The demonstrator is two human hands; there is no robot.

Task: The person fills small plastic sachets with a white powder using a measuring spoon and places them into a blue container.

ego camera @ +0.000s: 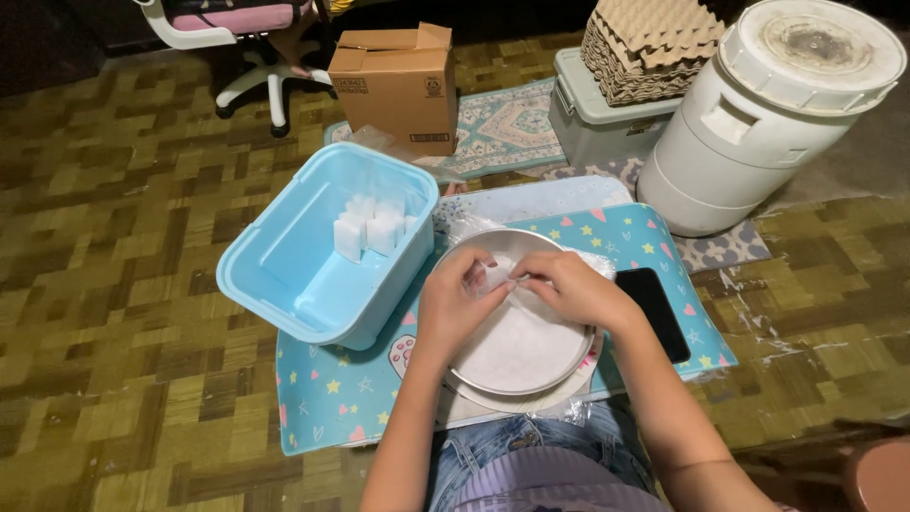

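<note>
Parquet wood floor (114,284) carries everything. On it: blue mat (332,398) w/ stars & hearts at centre, patterned rug (502,128) behind it, cardboard box (398,85) on rug's left edge, grey lidded bin (588,123) & big white drum (758,114) to the right, office chair base (265,81) far left. On mat: light-blue tub (294,275), round metal pan (521,351), black phone (654,313).

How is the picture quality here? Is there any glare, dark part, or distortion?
Head view: sharp at the centre, where the left hand and right hand meet over the round tray; the white barrel is brightly lit but not blown out; the top left corner falls dark; the wide lens bends the edges.
</note>
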